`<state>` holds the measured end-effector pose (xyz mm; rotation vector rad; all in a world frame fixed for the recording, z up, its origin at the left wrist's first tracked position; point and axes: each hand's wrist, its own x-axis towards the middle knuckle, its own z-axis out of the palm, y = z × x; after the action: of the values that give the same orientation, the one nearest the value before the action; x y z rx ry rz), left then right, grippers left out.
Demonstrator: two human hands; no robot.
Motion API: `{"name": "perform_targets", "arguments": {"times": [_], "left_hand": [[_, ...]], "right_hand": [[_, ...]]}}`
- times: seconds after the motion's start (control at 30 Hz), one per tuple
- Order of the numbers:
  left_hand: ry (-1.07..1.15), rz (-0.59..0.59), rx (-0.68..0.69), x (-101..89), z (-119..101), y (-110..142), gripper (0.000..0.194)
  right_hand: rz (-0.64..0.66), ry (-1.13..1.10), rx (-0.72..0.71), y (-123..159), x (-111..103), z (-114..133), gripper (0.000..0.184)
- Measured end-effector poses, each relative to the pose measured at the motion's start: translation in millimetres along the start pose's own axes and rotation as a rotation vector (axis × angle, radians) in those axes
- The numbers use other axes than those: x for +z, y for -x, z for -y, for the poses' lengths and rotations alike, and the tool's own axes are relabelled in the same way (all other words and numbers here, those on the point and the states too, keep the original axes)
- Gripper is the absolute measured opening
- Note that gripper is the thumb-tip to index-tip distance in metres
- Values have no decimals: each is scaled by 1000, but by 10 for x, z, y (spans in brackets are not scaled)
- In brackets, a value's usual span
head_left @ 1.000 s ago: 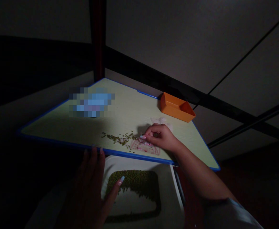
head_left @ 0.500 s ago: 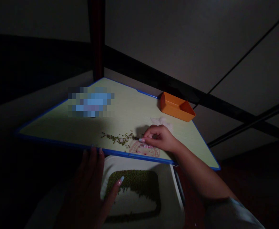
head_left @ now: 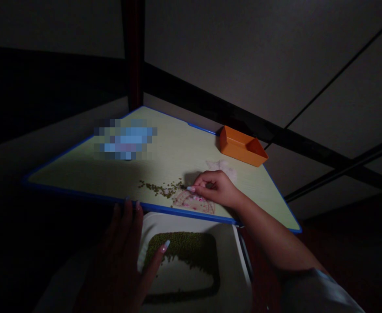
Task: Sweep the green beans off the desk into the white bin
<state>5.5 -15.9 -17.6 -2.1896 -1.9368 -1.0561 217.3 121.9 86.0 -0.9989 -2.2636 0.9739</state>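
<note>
In the head view, the right hand (head_left: pixel 217 187) pinches the protractor (head_left: pixel 194 205) on the tabletop (head_left: pixel 174 150), beside scattered beans (head_left: pixel 161 190). The left hand (head_left: pixel 125 248), thumb spread from its fingers over the tub (head_left: pixel 232 256), is at the near edge. An orange box (head_left: pixel 238 152) stands behind.

A pale yellow-green tabletop (head_left: pixel 174 150) with a blue rim (head_left: pixel 184 213) carried everything, and an open orange box (head_left: pixel 242 152) sat at its far right edge. Just nearer than the orange box lay a whitish, faintly patterned patch (head_left: pixel 224 167), its nature unclear. Further toward the near edge from the box was a see-through half-round piece (head_left: pixel 194 204) with pinkish marks; left of that, scattered green beans (head_left: pixel 161 190). Well left of the box lay a blurred, bluish item (head_left: pixel 129 139).
</note>
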Motion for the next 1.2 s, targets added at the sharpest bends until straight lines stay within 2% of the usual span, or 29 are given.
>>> {"name": "perform_targets", "arguments": {"times": [0.3,0.5,0.97,1.2], "left_hand": [[-27,1,-1,-16,0,-22,80],[-38,-7,2,-1,-6,-40,80],[-3,-15,-11,1,-9,-33,81],[6,10,-23,-14,2,-23,82]], "right_hand": [[-3,18,-47,-75,77,-22,25],[11,-16,-38,-45,43,1,23],[-68,107,-31,-17,-11,-8,23],[-152,46,54,31,-75,-69,26]]}}
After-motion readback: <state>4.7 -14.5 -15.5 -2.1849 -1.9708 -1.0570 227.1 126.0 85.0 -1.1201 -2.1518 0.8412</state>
